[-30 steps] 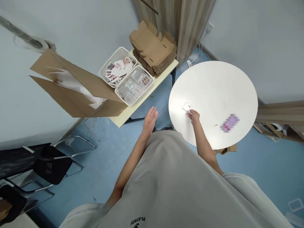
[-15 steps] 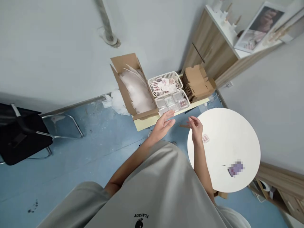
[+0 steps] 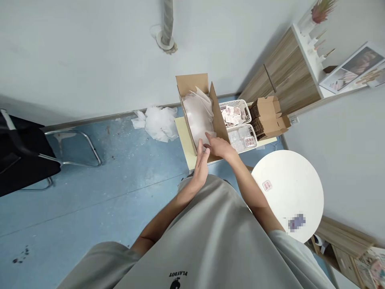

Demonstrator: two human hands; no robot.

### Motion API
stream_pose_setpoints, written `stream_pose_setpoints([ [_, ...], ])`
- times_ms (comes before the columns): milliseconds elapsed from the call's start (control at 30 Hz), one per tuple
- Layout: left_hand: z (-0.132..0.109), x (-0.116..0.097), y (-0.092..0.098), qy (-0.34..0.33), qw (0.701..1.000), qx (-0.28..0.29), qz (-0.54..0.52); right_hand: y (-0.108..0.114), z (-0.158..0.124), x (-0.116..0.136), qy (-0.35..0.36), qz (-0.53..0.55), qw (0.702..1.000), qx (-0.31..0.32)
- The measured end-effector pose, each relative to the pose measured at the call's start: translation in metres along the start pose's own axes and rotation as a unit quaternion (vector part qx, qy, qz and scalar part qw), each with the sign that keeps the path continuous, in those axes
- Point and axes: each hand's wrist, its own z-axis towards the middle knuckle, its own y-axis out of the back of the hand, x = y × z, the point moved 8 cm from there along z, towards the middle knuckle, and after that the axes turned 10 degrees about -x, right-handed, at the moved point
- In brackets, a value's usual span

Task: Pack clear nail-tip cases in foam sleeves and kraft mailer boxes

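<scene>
Sheets (image 3: pixel 195 114), thin and white, lie in a brown box (image 3: pixel 219 120) on a yellow table (image 3: pixel 185 140). The right hand (image 3: pixel 219 147) is over the near end — I cannot tell if it pinches one. The left hand (image 3: pixel 201 165), fingers straight and thumb apart, is close beside it.

A: What does the yellow counter (image 3: pixel 185 140) bear?
B: Left to right: an open cardboard box (image 3: pixel 192 82); a rear basket (image 3: pixel 249 114) and a front basket (image 3: pixel 254 135), both white; a stack of brown cartons (image 3: pixel 268 114).
A: The round white counter (image 3: pixel 290 172)?
B: A small case (image 3: pixel 267 185) and a blurred purple object (image 3: pixel 296 222), apart.
A: The floor (image 3: pixel 105 208)?
B: A crumpled white bundle (image 3: pixel 159 123) beside the yellow counter; a black chair (image 3: pixel 24 160), far left.
</scene>
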Motion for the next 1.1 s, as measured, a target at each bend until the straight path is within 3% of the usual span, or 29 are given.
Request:
stream_pose_setpoints([
  [100, 0.004, 0.002, 0.001, 0.013, 1.0, 0.02, 0.009, -0.028, 0.03, -0.001, -0.044, -0.071, 0.992, 0.09],
  [233, 0.008, 0.003, 0.004, 0.021, 0.999, 0.035, 0.011, -0.039, 0.036, 0.002, -0.046, -0.081, 0.99, 0.103],
  [333, 0.009, 0.005, 0.005, 0.033, 0.998, 0.05, 0.006, -0.023, 0.023, 0.004, -0.025, -0.059, 0.997, 0.047],
  [500, 0.008, -0.015, -0.005, 0.044, 0.996, 0.077, -0.032, 0.036, -0.031, 0.013, 0.043, 0.095, 0.985, -0.137],
  [600, 0.005, -0.045, -0.02, -0.003, 0.988, 0.133, -0.079, 0.072, -0.081, 0.011, 0.061, 0.227, 0.932, -0.275],
  [700, 0.002, -0.064, -0.033, -0.048, 0.982, 0.167, -0.072, 0.098, -0.136, -0.004, 0.029, 0.302, 0.848, -0.434],
  [767, 0.002, -0.067, -0.043, -0.075, 0.982, 0.174, -0.029, 0.106, -0.168, -0.019, -0.011, 0.354, 0.788, -0.504],
  [867, -0.002, -0.065, -0.065, -0.117, 0.973, 0.191, 0.058, 0.11, -0.205, -0.045, -0.068, 0.424, 0.713, -0.554],
  [1100, -0.043, -0.058, -0.133, -0.2, 0.929, 0.228, 0.211, 0.117, -0.302, -0.117, -0.119, 0.455, 0.583, -0.662],
])
